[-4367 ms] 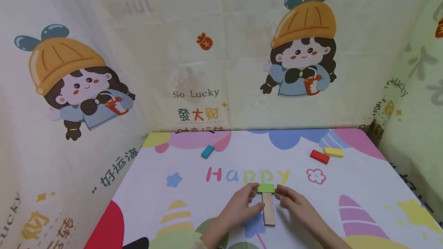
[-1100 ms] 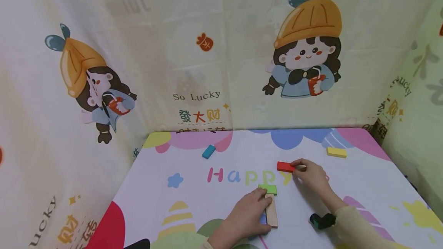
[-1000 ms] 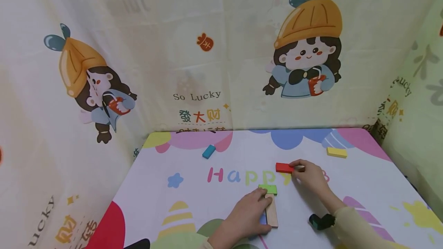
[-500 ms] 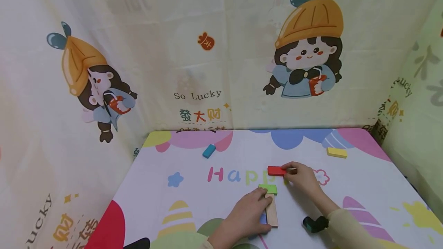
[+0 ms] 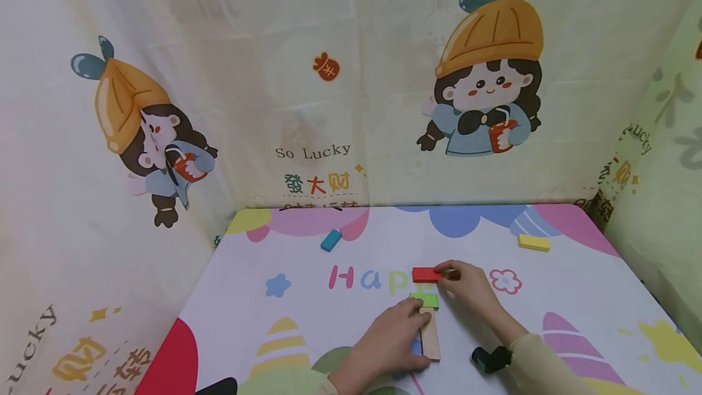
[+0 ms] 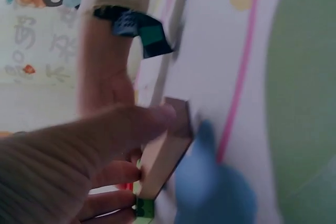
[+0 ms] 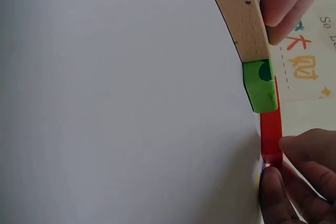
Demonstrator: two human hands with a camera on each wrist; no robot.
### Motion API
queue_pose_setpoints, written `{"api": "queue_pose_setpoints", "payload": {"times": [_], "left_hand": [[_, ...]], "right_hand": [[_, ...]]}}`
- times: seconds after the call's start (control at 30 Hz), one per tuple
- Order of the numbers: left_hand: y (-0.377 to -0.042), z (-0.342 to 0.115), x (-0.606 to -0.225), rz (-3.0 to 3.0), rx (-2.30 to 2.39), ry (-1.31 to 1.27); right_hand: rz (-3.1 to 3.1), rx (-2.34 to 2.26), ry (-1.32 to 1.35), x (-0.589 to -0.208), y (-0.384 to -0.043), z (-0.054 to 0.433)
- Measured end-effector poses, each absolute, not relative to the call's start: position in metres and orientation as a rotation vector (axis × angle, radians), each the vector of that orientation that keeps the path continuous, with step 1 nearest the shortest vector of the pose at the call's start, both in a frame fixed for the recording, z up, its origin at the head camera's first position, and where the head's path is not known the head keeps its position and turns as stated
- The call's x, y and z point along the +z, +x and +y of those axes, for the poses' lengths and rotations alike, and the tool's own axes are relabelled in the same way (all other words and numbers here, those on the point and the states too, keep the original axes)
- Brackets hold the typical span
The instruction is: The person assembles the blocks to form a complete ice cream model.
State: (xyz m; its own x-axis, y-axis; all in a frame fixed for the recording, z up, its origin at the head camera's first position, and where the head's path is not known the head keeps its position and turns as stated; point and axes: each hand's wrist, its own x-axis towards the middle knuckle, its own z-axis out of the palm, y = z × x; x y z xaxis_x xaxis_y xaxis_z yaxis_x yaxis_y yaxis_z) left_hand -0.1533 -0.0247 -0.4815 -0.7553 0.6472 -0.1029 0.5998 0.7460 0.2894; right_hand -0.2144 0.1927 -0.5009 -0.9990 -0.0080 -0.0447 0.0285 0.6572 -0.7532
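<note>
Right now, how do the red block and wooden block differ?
The red block is vivid red, the wooden block pale brown. The red block is shorter than the wooden block. In the head view, the red block runs side to side, the wooden block near to far. Both are oblong.

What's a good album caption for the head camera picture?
Right fingers pinch a red block beyond a green block; left fingers hold a wooden block.
</note>
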Motion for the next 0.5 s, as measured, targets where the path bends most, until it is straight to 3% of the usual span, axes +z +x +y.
{"api": "queue_pose_setpoints", "payload": {"times": [0.17, 0.33, 0.5], "left_hand": [[-0.163, -0.028, -0.482, 2.679, 0.738, 0.834], [-0.175, -0.027, -0.484, 2.483, 1.364, 0.524], [-0.187, -0.021, -0.491, 2.277, 1.663, 0.248]], "right_hand": [[2.788, -1.355, 0.027, -0.502, -0.209, 0.196], [2.498, -1.674, 0.154, -0.5, -0.204, 0.201], [2.171, -1.94, 0.248, -0.496, -0.201, 0.201]]}}
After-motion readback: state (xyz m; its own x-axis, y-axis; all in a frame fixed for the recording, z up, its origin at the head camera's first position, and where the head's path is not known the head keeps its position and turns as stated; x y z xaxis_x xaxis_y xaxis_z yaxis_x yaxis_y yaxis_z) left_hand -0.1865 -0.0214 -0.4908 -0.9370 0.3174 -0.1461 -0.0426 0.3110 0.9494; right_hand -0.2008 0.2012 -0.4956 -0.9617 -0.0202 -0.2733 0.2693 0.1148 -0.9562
